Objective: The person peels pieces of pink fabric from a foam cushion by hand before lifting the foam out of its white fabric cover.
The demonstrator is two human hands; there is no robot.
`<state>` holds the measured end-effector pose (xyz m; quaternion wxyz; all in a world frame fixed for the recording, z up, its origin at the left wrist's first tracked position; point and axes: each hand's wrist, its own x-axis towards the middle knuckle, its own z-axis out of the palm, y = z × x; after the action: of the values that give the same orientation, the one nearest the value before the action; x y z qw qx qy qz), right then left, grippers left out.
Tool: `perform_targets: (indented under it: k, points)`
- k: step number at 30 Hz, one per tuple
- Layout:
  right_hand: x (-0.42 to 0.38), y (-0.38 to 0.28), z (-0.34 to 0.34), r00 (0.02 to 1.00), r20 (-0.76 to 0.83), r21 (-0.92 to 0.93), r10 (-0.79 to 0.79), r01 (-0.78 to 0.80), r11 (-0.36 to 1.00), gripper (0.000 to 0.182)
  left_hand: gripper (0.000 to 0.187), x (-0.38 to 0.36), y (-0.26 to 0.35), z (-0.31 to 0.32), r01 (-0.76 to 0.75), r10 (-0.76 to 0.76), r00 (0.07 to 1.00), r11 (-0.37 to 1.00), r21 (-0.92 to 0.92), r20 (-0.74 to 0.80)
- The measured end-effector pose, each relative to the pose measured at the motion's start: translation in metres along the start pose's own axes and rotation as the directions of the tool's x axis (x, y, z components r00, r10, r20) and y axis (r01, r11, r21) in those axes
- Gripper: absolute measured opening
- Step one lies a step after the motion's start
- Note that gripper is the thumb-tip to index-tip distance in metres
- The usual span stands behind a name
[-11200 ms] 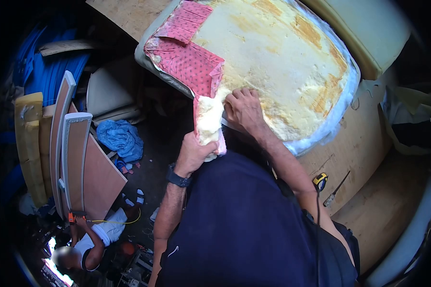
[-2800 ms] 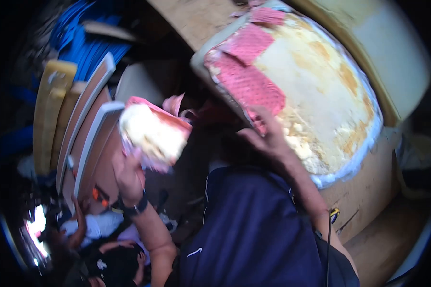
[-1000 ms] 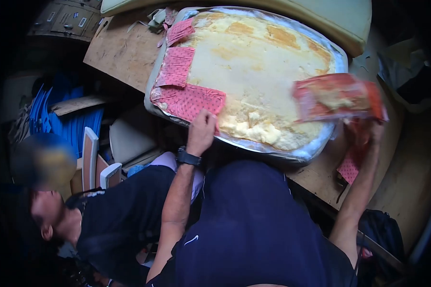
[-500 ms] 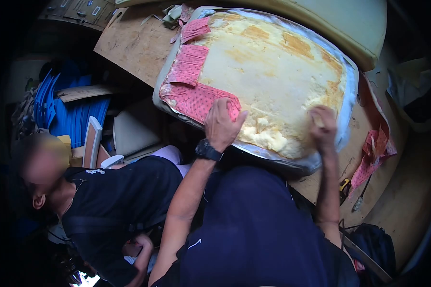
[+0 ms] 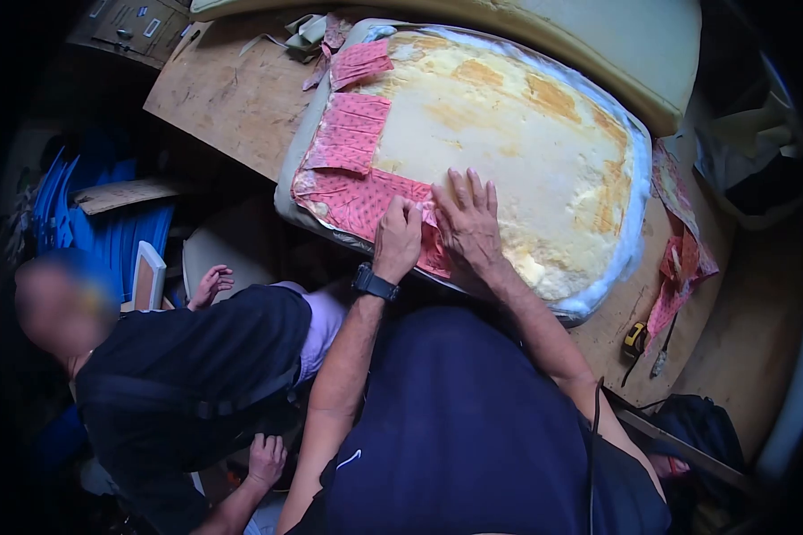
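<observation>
A rounded cushion (image 5: 509,143) with a bare, torn, yellowish foam face lies on the wooden table. Pink patterned fabric (image 5: 352,201) covers its left and lower-left edge in separate pieces. My left hand (image 5: 397,239), with a black watch on the wrist, is closed at the fabric's right end, its fingers curled on the pink cloth. Just right of it, my right hand (image 5: 469,223) lies spread on the foam, beside the fabric's edge, with nothing held.
Another person (image 5: 187,357) in dark clothes is at the left. A cream padded piece (image 5: 509,36) lies behind the cushion. Blue sheets (image 5: 120,232) stand at the left. A tape measure (image 5: 634,339) and a pink scrap (image 5: 674,267) rest on the table's right part (image 5: 611,357).
My right hand has moved left from the foam's right side to beside my left hand and now lies flat. My left hand's fingers have curled in. The other person's hand has risen into view.
</observation>
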<state>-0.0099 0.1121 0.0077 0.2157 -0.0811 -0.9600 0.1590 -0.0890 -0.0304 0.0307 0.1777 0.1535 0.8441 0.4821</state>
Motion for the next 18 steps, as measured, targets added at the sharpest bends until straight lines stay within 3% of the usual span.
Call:
perform_targets:
  k: [5,7,14,18]
  points:
    - [-0.011,0.015,0.024,1.000,0.013,0.015,0.003,-0.003,1.000,0.045,0.023,-0.013,-0.004,-0.005,-0.031,0.031,0.999,0.999,0.020,0.013]
    - [-0.012,0.018,0.024,1.000,0.012,0.036,-0.008,0.008,0.999,0.045,0.022,-0.021,0.003,-0.009,0.020,-0.011,0.993,0.997,-0.077,0.118]
    - [-0.012,0.021,0.022,0.998,0.032,0.069,-0.058,0.056,0.996,0.043,0.021,-0.023,-0.016,-0.013,0.077,-0.053,0.977,0.991,-0.110,0.206]
    - [-0.011,0.022,0.025,0.998,0.049,0.030,-0.037,0.035,0.999,0.041,0.020,-0.041,-0.019,-0.027,0.169,-0.107,0.960,0.959,-0.227,0.260]
